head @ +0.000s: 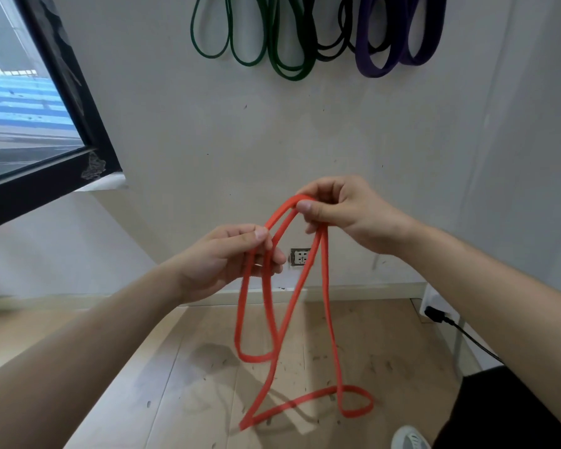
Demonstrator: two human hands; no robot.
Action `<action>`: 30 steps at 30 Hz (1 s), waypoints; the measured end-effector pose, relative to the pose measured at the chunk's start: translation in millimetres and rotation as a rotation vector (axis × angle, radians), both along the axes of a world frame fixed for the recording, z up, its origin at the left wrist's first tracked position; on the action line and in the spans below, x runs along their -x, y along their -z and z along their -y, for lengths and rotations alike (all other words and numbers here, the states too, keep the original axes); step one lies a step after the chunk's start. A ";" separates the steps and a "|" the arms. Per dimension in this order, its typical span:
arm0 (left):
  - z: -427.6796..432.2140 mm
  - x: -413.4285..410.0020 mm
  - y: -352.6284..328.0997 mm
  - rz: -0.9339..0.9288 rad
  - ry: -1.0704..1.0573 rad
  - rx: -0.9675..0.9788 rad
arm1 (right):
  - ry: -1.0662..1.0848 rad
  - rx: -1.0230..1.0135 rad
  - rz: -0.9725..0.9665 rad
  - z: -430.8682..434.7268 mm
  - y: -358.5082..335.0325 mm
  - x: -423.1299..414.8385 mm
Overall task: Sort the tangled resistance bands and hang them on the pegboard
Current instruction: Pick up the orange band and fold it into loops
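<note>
Now the untangling — right hand (344, 215) pinches the top of the red band (272, 319), left hand (230, 257) grips two strands below; loops dangle floorward. Next: straighten, then hang beside the green bands (272, 53).

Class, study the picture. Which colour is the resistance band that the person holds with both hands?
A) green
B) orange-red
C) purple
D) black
B: the left hand and the right hand both pinch the orange-red band, while the green bands and purple bands hang on the wall.
</note>
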State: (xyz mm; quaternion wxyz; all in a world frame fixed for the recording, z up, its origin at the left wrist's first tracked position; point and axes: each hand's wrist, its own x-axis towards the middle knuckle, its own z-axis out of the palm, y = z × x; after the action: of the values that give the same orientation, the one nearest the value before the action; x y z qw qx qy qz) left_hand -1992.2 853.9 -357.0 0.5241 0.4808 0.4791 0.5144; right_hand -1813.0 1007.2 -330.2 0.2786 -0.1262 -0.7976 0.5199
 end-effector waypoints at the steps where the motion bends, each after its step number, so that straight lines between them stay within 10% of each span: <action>1: 0.6 0.8 0.5 0.007 -0.001 0.007 | 0.030 0.026 -0.033 -4.2 -2.0 -2.2; 18: 0.2 6.8 3.6 0.072 -0.061 0.035 | -0.040 0.233 0.047 -23.1 -1.9 -21.6; 24: -3.7 -1.1 2.4 0.010 -0.041 0.025 | -0.193 0.097 0.339 -0.4 10.8 -6.7; 30: -7.2 2.1 3.2 -0.020 -0.078 0.032 | -0.173 -0.062 0.226 14.9 11.7 2.9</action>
State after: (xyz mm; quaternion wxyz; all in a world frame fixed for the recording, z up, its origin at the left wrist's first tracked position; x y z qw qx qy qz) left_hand -1994.3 861.0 -360.2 0.5067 0.4582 0.5108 0.5218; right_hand -1815.9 992.3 -341.9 0.1448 -0.1062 -0.8474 0.4996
